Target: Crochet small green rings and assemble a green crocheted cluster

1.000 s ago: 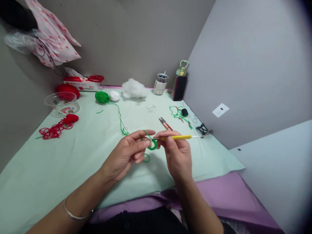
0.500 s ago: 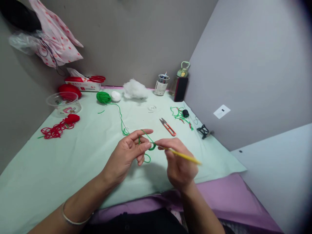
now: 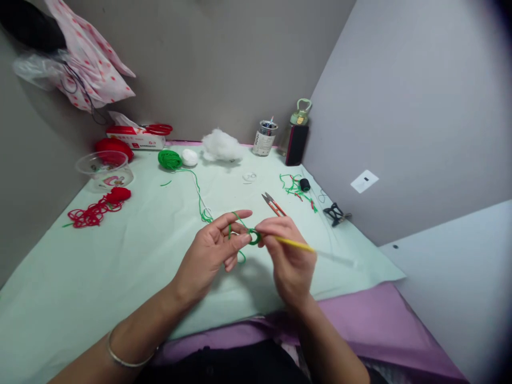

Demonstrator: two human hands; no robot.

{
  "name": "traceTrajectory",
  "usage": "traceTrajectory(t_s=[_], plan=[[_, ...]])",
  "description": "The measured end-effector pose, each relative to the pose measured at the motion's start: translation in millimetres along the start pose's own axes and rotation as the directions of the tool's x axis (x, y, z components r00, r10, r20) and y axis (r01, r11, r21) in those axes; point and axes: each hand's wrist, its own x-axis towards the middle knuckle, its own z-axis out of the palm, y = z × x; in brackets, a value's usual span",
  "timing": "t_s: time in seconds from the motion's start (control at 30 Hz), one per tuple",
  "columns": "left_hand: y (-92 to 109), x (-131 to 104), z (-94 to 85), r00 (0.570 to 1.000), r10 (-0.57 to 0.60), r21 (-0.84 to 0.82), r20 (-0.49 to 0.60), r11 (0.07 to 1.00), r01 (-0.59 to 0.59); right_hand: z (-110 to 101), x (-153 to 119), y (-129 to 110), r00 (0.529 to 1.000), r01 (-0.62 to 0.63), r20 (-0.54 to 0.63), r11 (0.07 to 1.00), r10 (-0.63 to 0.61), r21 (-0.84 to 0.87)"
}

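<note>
Green yarn ring point(image 3: 254, 243) is hovering above the worktop point(image 3: 120, 261), toward its near edge. The left hand point(image 3: 206, 253) is pinching it in its grip; the right hand point(image 3: 294, 264) is clasping a slim, yellow-handled hook point(image 3: 296, 244) beside it. Near the far edge, fluffy white stuffing point(image 3: 221, 145) is lying beside a clear jar point(image 3: 263, 144) holding pen-like sticks point(image 3: 271, 120).

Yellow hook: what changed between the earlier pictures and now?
The right hand swung down and out, then came back toward the green ring; the yellow hook it holds, roughly level at first, now slopes down to the right. Nothing was visibly let go. The left hand still pinches the ring; the green yarn ball stayed put.
</note>
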Motion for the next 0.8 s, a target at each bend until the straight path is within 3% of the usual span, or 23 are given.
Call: traceTrajectory(t_s=[0.07,0.13,0.2,0.3,0.37,0.43,0.5,0.63,0.8], plan=[[-3,-1,0.4,1.000,-0.013,-0.021,0.008,1.000,0.014,5,-7,3,0.978,0.203,0.003,0.945,-0.210,-0.258],[-3,-1,-0.7,0.997,-0.071,-0.073,0.031,0.995,0.074,7,-11,6,0.949,0.302,0.022,0.888,-0.315,-0.347],[-1,0,-3.3,0.988,-0.140,-0.131,0.059,0.980,0.146,5,-9,6,0.970,0.240,0.018,0.938,-0.243,-0.251],[5,1,-7.8,0.982,-0.170,-0.187,0.083,0.965,0.183,-3,0,1,0.997,-0.045,-0.065,0.995,0.051,0.095],[6,2,-9.6,0.983,-0.157,-0.185,0.093,0.968,0.172,-8,6,-2,0.967,-0.201,-0.085,0.923,0.240,0.328],[6,2,-9.4,0.985,-0.135,-0.147,0.105,0.978,0.150,-9,9,-3,0.938,-0.289,-0.032,0.830,0.345,0.477],[4,1,-7.9,0.990,-0.102,-0.091,0.101,0.990,0.111,-7,8,-3,0.930,-0.329,0.033,0.785,0.367,0.525],[1,-1,-4.2,0.999,-0.019,0.030,0.043,0.999,0.018,0,2,-1,0.956,-0.287,0.066,0.866,0.286,0.410],[1,-1,-1.0,0.999,-0.043,-0.002,0.022,0.999,0.043,3,-1,2,0.960,-0.272,0.052,0.867,0.276,0.418]])
